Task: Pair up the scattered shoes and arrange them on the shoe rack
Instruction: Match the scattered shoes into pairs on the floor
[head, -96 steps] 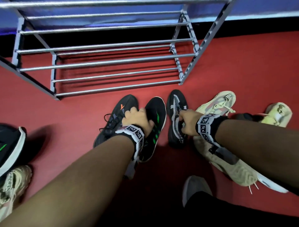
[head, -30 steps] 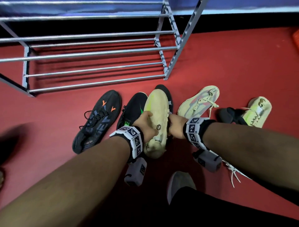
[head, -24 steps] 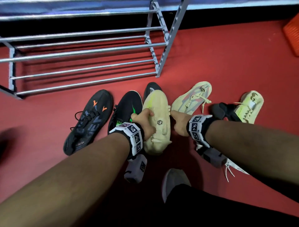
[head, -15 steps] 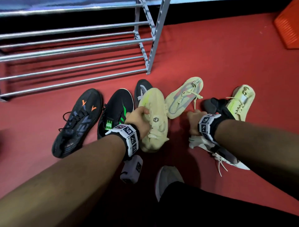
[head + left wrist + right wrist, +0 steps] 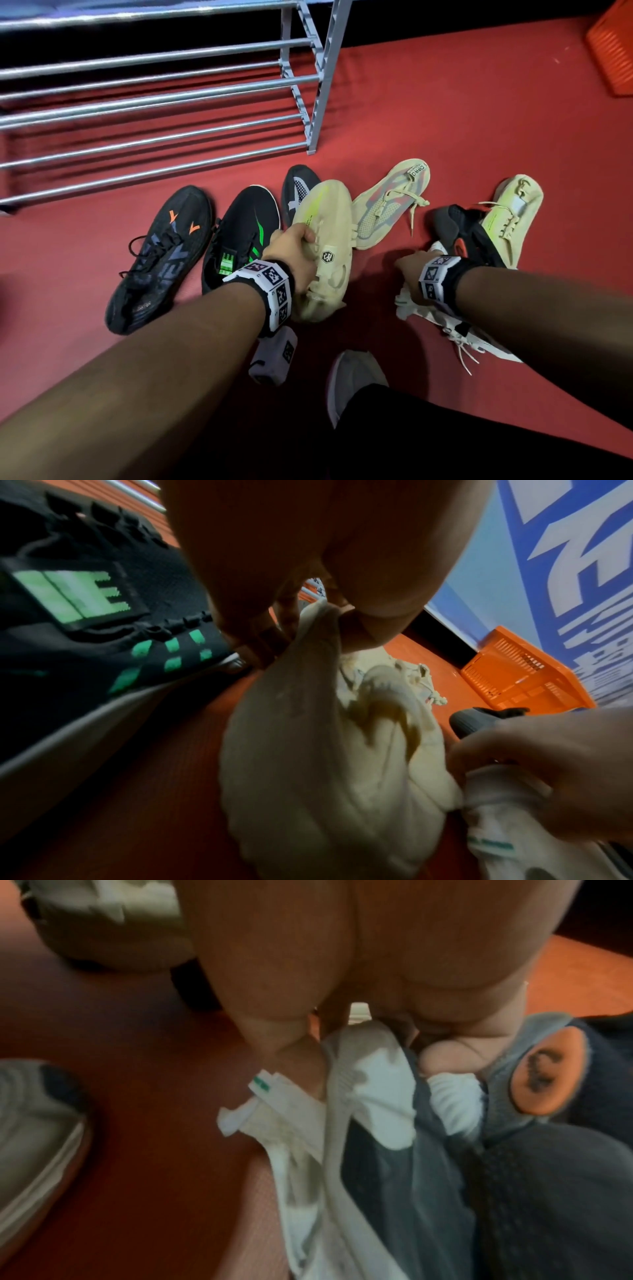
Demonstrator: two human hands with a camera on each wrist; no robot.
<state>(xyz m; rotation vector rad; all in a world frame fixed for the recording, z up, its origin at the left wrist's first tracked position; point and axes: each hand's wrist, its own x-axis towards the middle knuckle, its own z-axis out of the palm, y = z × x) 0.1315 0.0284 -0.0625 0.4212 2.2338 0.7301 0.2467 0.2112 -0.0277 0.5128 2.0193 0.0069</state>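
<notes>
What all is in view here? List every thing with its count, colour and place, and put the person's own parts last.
shoe rack: one, grey metal bars, far left, no shoes on the bars in view.
black shoes: three on the red floor in front of the rack; orange-marked leftmost, green-striped beside it, white-patterned partly behind the cream shoe.
cream shoe: one, centre, held.
beige shoe: one, grey-pink panels, right of it.
pale yellow shoe: one, far right.
dark shoe: one, orange patch, beside the yellow one.
white shoe: one, under the right arm.
crate: one, orange, top right corner.
left hand: grips the cream shoe.
right hand: grips the white shoe.
</notes>
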